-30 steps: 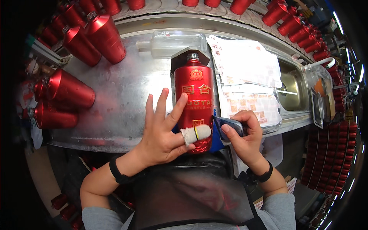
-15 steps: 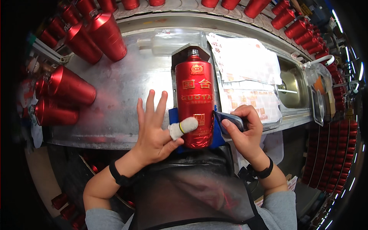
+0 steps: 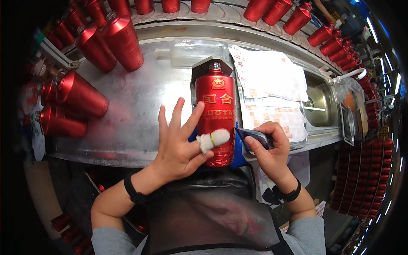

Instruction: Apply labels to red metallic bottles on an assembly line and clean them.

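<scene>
A red metallic bottle (image 3: 216, 124) with gold characters and a bare glass neck lies in a dark cradle (image 3: 228, 67), neck pointing away from me. My left hand (image 3: 176, 146) is spread over its left side. A whitish cloth finger cover (image 3: 213, 140) with a yellow band wraps the index finger, which lies over the lower front of the bottle. Pinched in my right hand (image 3: 274, 146) is a dark, flat, pointed tool (image 3: 255, 139), its tip close to the bottle's right side. Whether the tip touches the bottle, I cannot tell.
Several red bottles stand or lie on the metal bench (image 3: 123, 110) at left. A clear glass bottle (image 3: 199, 53) lies behind the cradle. Printed label sheets (image 3: 276, 74) are stacked at right, beside a sink (image 3: 321, 100). A conveyor (image 3: 229, 15) carries more red bottles along the back.
My left hand has shifted right, its middle finger now reaching over the bottle's edge. My right hand still grips the tool. Bottles on the conveyor have moved along.
</scene>
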A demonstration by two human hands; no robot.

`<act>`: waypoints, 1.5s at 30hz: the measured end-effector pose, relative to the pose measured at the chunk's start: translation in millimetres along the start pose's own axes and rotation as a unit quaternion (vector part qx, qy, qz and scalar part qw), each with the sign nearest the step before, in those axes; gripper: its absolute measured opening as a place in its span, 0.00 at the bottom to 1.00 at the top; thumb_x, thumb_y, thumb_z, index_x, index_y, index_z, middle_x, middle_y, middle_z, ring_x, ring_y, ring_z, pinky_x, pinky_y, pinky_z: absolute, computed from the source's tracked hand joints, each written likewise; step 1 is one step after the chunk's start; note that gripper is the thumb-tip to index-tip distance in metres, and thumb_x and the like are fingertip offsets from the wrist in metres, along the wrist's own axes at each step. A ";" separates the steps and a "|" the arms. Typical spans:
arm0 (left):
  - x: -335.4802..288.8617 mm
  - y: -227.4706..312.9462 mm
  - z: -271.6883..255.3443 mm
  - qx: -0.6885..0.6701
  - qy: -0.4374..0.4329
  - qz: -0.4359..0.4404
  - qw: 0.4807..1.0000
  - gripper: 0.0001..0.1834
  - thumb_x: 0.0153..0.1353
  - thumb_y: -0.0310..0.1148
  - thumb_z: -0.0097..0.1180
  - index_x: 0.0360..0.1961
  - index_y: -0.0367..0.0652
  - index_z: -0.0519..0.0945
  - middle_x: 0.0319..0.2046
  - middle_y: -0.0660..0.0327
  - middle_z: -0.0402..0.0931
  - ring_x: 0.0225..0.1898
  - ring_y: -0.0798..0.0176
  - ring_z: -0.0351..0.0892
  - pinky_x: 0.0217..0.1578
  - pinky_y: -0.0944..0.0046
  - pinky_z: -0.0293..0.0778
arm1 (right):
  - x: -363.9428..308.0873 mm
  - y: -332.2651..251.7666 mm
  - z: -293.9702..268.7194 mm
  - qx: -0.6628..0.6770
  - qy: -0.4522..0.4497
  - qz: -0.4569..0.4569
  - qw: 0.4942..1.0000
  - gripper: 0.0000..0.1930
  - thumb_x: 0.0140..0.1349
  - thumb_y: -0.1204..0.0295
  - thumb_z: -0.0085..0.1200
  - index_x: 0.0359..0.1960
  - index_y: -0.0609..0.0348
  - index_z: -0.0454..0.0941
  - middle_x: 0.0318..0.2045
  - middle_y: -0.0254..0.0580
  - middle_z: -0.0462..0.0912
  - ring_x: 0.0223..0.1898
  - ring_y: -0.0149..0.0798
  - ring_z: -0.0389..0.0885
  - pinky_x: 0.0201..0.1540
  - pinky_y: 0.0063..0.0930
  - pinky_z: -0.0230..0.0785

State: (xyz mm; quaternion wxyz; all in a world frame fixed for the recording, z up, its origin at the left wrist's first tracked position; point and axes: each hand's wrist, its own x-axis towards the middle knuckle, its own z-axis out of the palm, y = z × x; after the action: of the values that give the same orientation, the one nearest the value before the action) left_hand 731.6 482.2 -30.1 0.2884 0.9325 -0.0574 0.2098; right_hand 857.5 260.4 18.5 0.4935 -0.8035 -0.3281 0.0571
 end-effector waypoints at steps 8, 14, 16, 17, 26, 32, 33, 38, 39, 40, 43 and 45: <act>-39.7 6.1 -8.4 -0.027 -0.034 -0.022 0.999 0.16 0.66 0.50 0.55 0.43 0.57 0.88 0.74 0.45 0.51 0.74 0.30 0.43 0.66 0.25 0.27 | 44.9 -39.4 26.0 -0.133 -0.131 -0.344 0.920 0.16 0.40 0.78 0.63 0.35 0.56 0.83 0.35 0.37 0.82 0.38 0.43 0.79 0.38 0.36 0.71; -51.5 -3.6 -19.3 -0.127 0.020 -0.120 0.984 0.21 0.67 0.47 0.53 0.50 0.46 0.86 0.72 0.38 0.54 0.74 0.34 0.48 0.68 0.31 0.28 | 23.3 -47.6 16.9 -0.078 -0.302 -0.383 0.870 0.11 0.42 0.71 0.60 0.30 0.54 0.80 0.34 0.36 0.79 0.40 0.40 0.77 0.43 0.35 0.71; -46.4 -2.2 -14.6 -0.141 0.004 -0.089 0.986 0.21 0.65 0.50 0.55 0.51 0.49 0.86 0.73 0.39 0.50 0.75 0.33 0.44 0.67 0.27 0.27 | 26.7 -44.1 8.3 -0.089 -0.187 -0.331 0.921 0.12 0.43 0.75 0.63 0.33 0.56 0.84 0.34 0.36 0.83 0.37 0.41 0.80 0.39 0.33 0.71; -44.2 0.4 -11.5 -0.140 -0.014 -0.067 0.988 0.21 0.65 0.51 0.55 0.50 0.50 0.86 0.74 0.40 0.48 0.75 0.33 0.43 0.66 0.27 0.27 | 26.9 -36.2 3.2 -0.083 -0.179 -0.312 0.929 0.12 0.44 0.75 0.63 0.34 0.57 0.84 0.33 0.37 0.84 0.35 0.42 0.80 0.39 0.32 0.71; -14.2 -25.2 0.0 -0.116 -0.020 -0.001 0.993 0.23 0.68 0.55 0.51 0.56 0.58 0.83 0.75 0.40 0.44 0.75 0.32 0.40 0.66 0.26 0.23 | 14.9 11.3 -6.3 0.098 -0.001 0.208 0.973 0.11 0.58 0.74 0.67 0.37 0.61 0.76 0.31 0.31 0.80 0.33 0.21 0.75 0.36 0.17 0.69; 33.6 -35.8 -15.3 -0.219 0.066 -0.146 0.963 0.29 0.68 0.45 0.54 0.66 0.42 0.71 0.70 0.41 0.58 0.73 0.40 0.53 0.70 0.39 0.44 | 20.2 10.9 -3.9 0.090 -0.083 0.139 0.983 0.11 0.57 0.77 0.66 0.40 0.63 0.78 0.34 0.34 0.81 0.35 0.24 0.78 0.40 0.18 0.70; 43.5 -41.4 -8.9 -0.305 0.089 -0.205 0.926 0.30 0.70 0.42 0.53 0.67 0.35 0.67 0.64 0.42 0.69 0.68 0.46 0.65 0.67 0.54 0.58 | 26.0 14.4 -4.1 0.108 -0.047 0.172 0.978 0.11 0.57 0.77 0.65 0.41 0.63 0.78 0.33 0.35 0.81 0.36 0.26 0.78 0.40 0.20 0.71; 96.8 -42.5 0.1 -0.591 0.014 -0.370 0.717 0.26 0.69 0.57 0.50 0.35 0.43 0.80 0.29 0.66 0.77 0.32 0.73 0.74 0.34 0.70 0.69 | 10.1 54.3 -31.5 0.245 -0.095 0.231 0.937 0.22 0.50 0.65 0.71 0.42 0.65 0.79 0.32 0.36 0.79 0.33 0.27 0.77 0.38 0.20 0.69; 101.1 -48.4 9.2 -0.597 -0.012 -0.354 0.720 0.25 0.70 0.55 0.49 0.36 0.42 0.81 0.30 0.63 0.79 0.31 0.71 0.75 0.35 0.66 0.71 | 1.1 43.8 -32.9 0.210 -0.142 0.272 0.928 0.22 0.52 0.65 0.70 0.46 0.61 0.79 0.29 0.31 0.79 0.26 0.28 0.73 0.32 0.22 0.69; 104.5 -56.7 18.0 -0.603 -0.043 -0.337 0.722 0.25 0.70 0.54 0.48 0.38 0.40 0.81 0.31 0.61 0.81 0.31 0.69 0.77 0.36 0.62 0.73 | -4.5 27.5 -33.5 0.169 -0.184 0.311 0.917 0.22 0.54 0.65 0.70 0.50 0.57 0.80 0.27 0.27 0.80 0.19 0.30 0.69 0.27 0.25 0.68; 117.7 -55.5 8.2 -0.619 -0.112 -0.357 0.691 0.23 0.70 0.52 0.48 0.43 0.42 0.82 0.34 0.62 0.83 0.34 0.68 0.81 0.38 0.64 0.75 | -12.3 -22.8 -10.0 -0.078 -0.270 0.084 0.956 0.42 0.40 0.67 0.79 0.59 0.61 0.71 0.42 0.39 0.79 0.31 0.31 0.74 0.34 0.28 0.69; 117.6 -52.1 0.0 -0.678 -0.098 -0.361 0.633 0.21 0.67 0.52 0.53 0.41 0.44 0.82 0.33 0.63 0.83 0.34 0.68 0.82 0.39 0.65 0.77 | -7.2 -18.4 11.5 -0.127 -0.222 -0.065 0.965 0.38 0.41 0.70 0.75 0.57 0.61 0.70 0.40 0.45 0.79 0.33 0.34 0.77 0.37 0.31 0.72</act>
State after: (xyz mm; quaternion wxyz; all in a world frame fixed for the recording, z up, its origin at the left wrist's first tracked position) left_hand 850.0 526.9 -7.0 0.8848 0.4357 0.1300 -0.1017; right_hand 838.5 270.3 26.3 0.3050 -0.8036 -0.4855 0.1597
